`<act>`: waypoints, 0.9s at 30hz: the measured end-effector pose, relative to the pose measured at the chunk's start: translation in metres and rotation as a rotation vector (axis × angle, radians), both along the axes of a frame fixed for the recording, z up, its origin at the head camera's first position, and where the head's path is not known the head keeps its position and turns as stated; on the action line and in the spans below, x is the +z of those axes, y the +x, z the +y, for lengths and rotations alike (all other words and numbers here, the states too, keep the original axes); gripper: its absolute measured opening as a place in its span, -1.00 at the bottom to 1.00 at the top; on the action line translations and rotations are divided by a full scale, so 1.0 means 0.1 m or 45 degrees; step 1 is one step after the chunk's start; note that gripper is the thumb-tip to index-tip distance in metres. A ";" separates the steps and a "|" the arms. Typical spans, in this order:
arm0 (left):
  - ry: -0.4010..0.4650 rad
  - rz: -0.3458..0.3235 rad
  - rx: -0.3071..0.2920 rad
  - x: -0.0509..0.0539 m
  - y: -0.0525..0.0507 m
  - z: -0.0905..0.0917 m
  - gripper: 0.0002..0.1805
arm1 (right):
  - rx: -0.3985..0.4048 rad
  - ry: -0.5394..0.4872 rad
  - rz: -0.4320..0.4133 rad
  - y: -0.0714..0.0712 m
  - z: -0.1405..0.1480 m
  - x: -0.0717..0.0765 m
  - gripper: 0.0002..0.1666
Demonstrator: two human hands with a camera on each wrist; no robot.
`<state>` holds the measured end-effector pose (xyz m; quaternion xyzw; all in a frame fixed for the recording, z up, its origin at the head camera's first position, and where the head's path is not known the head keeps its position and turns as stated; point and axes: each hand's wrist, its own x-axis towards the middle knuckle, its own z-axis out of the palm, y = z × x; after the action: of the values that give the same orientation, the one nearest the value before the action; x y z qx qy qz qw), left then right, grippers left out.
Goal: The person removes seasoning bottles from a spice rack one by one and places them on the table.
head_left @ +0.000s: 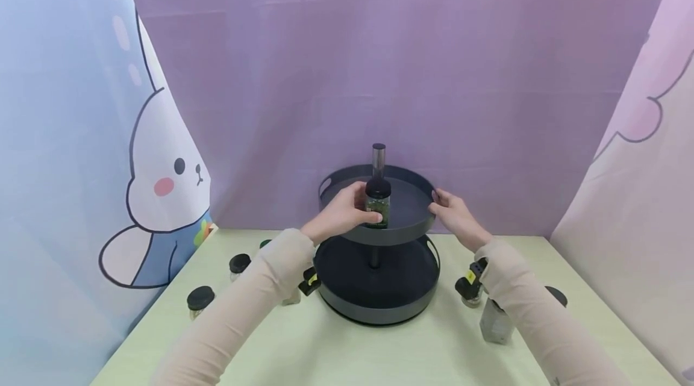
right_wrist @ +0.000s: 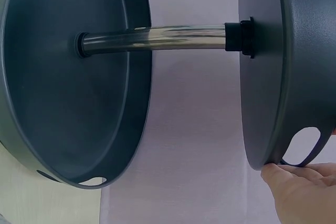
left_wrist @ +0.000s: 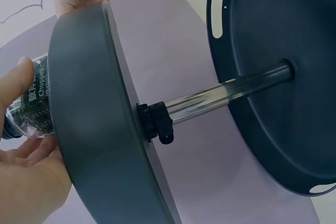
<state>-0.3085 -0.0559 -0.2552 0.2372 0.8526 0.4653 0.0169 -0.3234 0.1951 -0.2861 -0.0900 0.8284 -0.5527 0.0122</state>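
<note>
In the head view my left hand (head_left: 343, 212) grips a small clear jar (head_left: 378, 210) of green chopped herbs with a black lid. It is upright at the front of the upper tray of a dark two-tier rotating tray stand (head_left: 390, 235). In the left wrist view the jar (left_wrist: 34, 103) shows a printed label and is partly hidden by the tray wall (left_wrist: 89, 103). My right hand (head_left: 458, 217) holds the upper tray's right rim beside a handle cutout; in the right wrist view the thumb (right_wrist: 281, 182) presses the tray's lower edge.
The lower tray (head_left: 379, 314) stands on the pale table. Black-lidded jars (head_left: 200, 298) stand to the left, partly behind my left sleeve. More jars, one with greyish contents (head_left: 496, 323), stand at right by my right sleeve. A purple curtain (head_left: 379, 73) hangs behind.
</note>
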 end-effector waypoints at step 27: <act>-0.043 0.048 0.042 0.05 0.02 -0.05 -0.40 | -0.015 -0.002 -0.025 0.01 -0.06 -0.02 -0.23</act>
<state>-0.3066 -0.0606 -0.2499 0.2315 0.8643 0.4464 -0.0027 -0.3228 0.1888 -0.2881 -0.0795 0.8285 -0.5541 0.0170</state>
